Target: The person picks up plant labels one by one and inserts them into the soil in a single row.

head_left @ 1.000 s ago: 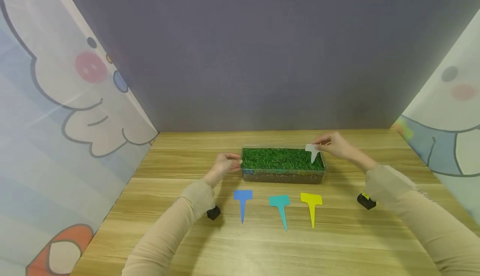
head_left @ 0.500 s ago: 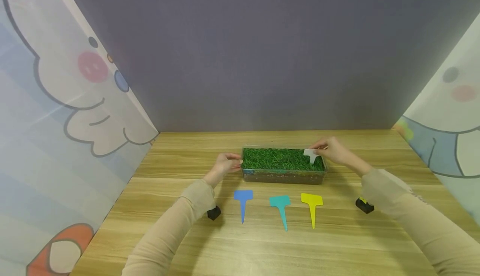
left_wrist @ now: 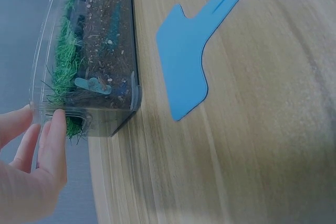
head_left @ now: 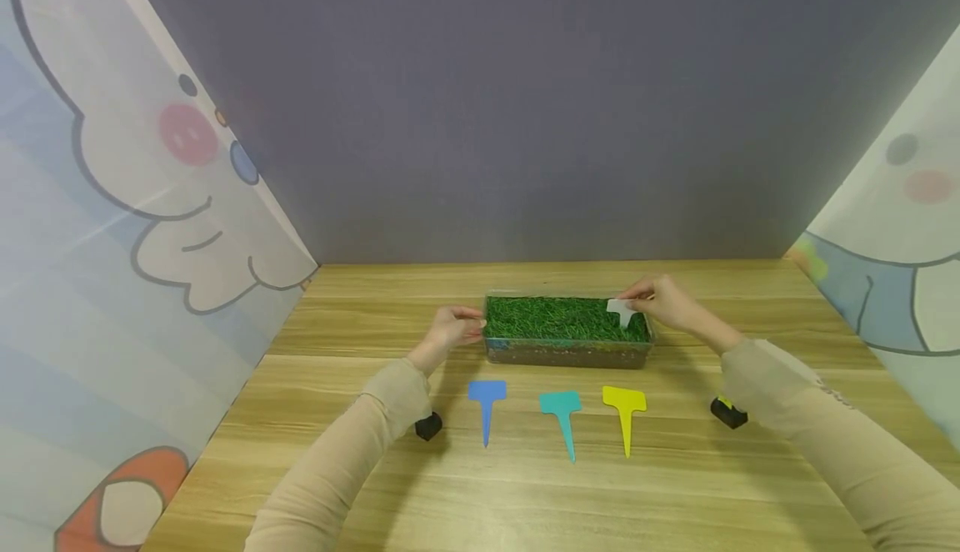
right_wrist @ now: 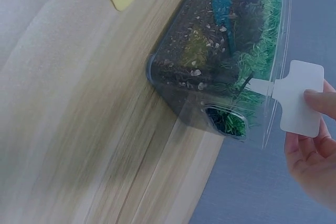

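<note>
A clear plastic box (head_left: 566, 355) filled with soil has green grass (head_left: 551, 317) on top. My right hand (head_left: 670, 302) pinches the broad head of a white T-shaped plant label (head_left: 619, 310) between thumb and fingers. In the right wrist view, the label's narrow stem (right_wrist: 260, 86) passes behind the clear wall into the grass, its tip hidden. At the box's other end, my left hand (head_left: 450, 327) touches the rim with extended fingertips (left_wrist: 59, 116). A blue label (head_left: 486, 406), a teal label (head_left: 564, 419) and a yellow label (head_left: 625, 412) lie flat in front of the box.
A small black block (head_left: 428, 425) lies beside the left forearm, and another black block with yellow on top (head_left: 728, 411) is near the right sleeve. A grey wall (head_left: 555, 118) rises behind the wooden table (head_left: 517, 502), with cartoon-printed panels (head_left: 112, 285) at both sides.
My right hand has moved down and slightly left with the white label, whose stem now sits deeper in the grass. The left hand stays at the box's end.
</note>
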Demonstrator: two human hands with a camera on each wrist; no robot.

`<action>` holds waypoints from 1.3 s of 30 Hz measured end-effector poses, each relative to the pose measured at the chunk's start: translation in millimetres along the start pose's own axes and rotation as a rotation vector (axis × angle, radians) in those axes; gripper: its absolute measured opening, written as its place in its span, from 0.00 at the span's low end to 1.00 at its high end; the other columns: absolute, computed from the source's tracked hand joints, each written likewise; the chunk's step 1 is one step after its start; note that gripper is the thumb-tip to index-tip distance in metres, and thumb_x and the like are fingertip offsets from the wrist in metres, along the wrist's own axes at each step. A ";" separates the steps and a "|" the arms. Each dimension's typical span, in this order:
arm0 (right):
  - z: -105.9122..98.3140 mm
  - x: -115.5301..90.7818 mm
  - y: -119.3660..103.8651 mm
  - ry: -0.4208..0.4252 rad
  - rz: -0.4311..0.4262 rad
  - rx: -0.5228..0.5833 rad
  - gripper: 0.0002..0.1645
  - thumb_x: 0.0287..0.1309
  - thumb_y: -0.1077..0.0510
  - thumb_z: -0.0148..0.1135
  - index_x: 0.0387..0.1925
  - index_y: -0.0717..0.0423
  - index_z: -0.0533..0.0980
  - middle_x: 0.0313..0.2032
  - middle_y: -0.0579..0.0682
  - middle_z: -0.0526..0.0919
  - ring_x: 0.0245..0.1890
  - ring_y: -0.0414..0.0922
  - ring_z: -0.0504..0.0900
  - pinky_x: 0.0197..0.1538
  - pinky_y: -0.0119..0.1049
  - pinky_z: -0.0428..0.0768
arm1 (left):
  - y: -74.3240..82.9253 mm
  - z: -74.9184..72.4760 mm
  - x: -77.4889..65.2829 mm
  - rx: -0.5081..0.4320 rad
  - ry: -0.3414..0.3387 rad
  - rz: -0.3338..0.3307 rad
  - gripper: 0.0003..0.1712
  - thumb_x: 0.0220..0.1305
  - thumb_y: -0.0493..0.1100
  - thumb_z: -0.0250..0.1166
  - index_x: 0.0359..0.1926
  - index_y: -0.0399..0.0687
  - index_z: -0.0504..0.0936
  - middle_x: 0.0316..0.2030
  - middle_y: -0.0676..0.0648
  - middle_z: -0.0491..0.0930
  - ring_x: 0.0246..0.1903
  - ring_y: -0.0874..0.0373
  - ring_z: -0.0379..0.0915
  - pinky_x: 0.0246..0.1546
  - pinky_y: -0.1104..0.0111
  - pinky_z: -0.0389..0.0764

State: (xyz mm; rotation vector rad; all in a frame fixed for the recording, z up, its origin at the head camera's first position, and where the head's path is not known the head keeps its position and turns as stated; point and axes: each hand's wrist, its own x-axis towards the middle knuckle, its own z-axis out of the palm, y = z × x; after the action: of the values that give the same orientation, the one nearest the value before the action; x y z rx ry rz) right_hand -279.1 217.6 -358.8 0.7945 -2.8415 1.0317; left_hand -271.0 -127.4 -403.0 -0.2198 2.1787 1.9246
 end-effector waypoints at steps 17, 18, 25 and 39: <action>2.3 -0.9 0.3 0.001 0.042 0.030 0.10 0.51 0.70 0.56 0.38 0.68 0.78 0.38 0.65 0.78 0.33 0.51 0.76 0.32 0.32 0.80 | -1.6 0.6 2.7 -0.007 0.006 -0.011 0.15 0.55 0.29 0.58 0.46 0.30 0.74 0.44 0.34 0.74 0.41 0.46 0.76 0.41 0.64 0.81; 2.4 -0.8 0.6 0.001 0.039 0.031 0.10 0.51 0.71 0.57 0.37 0.69 0.78 0.38 0.65 0.78 0.33 0.51 0.76 0.32 0.31 0.79 | -1.4 0.7 2.5 -0.005 0.007 -0.011 0.15 0.55 0.29 0.58 0.46 0.30 0.74 0.45 0.34 0.74 0.41 0.46 0.76 0.41 0.64 0.81; 3.7 -1.4 1.0 0.009 0.027 0.033 0.10 0.51 0.71 0.56 0.38 0.69 0.78 0.39 0.66 0.78 0.33 0.51 0.77 0.31 0.31 0.79 | -1.5 0.2 2.0 0.004 0.001 -0.005 0.15 0.56 0.30 0.58 0.46 0.30 0.74 0.45 0.35 0.73 0.41 0.46 0.75 0.41 0.65 0.81; 0.4 -2.9 -1.2 -0.003 0.074 0.027 0.13 0.54 0.68 0.54 0.42 0.67 0.77 0.40 0.65 0.78 0.37 0.54 0.76 0.35 0.42 0.81 | -2.1 0.3 1.5 0.003 0.001 0.002 0.15 0.56 0.30 0.58 0.47 0.30 0.74 0.45 0.34 0.74 0.41 0.46 0.75 0.42 0.63 0.80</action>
State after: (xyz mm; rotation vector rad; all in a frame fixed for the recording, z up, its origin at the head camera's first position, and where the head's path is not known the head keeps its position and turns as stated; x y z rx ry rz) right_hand -275.9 218.0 -358.9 0.6984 -2.8860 1.0801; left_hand -271.9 -127.4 -405.4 -0.2180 2.1837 1.9221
